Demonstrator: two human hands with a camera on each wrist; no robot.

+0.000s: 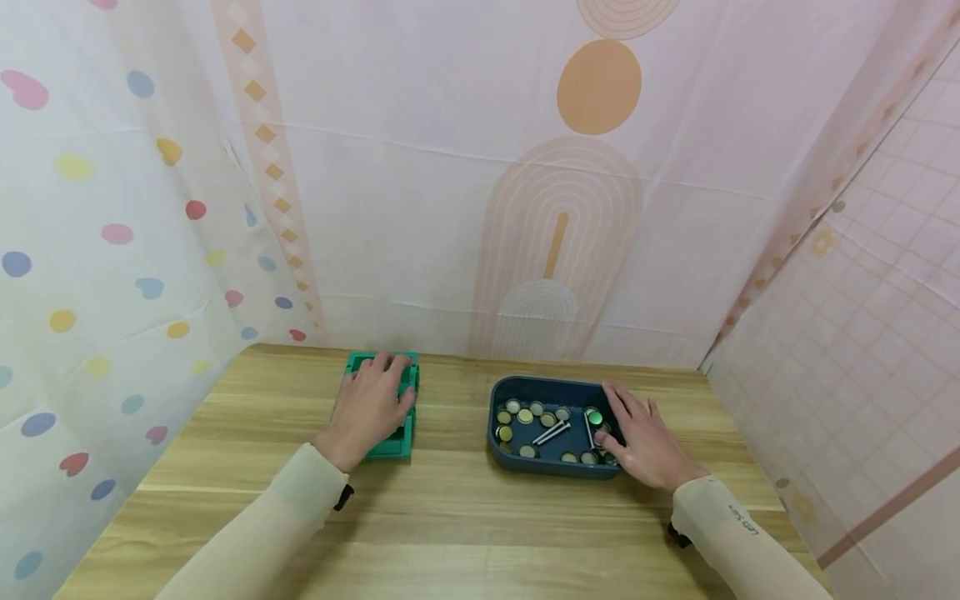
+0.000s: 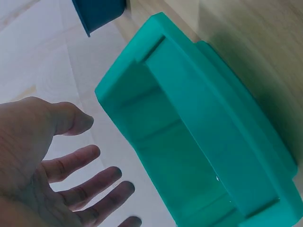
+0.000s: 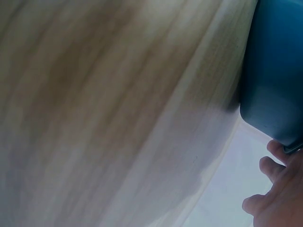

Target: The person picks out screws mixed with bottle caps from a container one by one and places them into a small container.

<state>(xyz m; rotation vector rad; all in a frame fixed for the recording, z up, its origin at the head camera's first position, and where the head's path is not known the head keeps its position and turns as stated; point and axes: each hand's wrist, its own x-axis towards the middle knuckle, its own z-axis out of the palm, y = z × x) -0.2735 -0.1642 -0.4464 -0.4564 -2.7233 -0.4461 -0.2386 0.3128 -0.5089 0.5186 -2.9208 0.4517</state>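
Note:
My left hand [image 1: 372, 408] hovers over a green plastic bin [image 1: 390, 450], fingers spread and loosely bent. In the left wrist view the hand [image 2: 57, 165] holds nothing and is beside the opening of the green bin [image 2: 203, 104]. My right hand [image 1: 647, 442] is at the right end of a dark blue tray [image 1: 551, 468], thumb inside, fingers over the rim. In the right wrist view a fingertip meets the rim of the tray [image 3: 277, 80]. Inside the tray lie several round bottle caps [image 1: 526, 416], a shiny green cap [image 1: 595, 417] and silver bolts [image 1: 552, 432].
Both containers stand on a wood-grain table [image 1: 465, 533], near its back edge. A patterned curtain [image 1: 405, 217] hangs right behind the table and along both sides.

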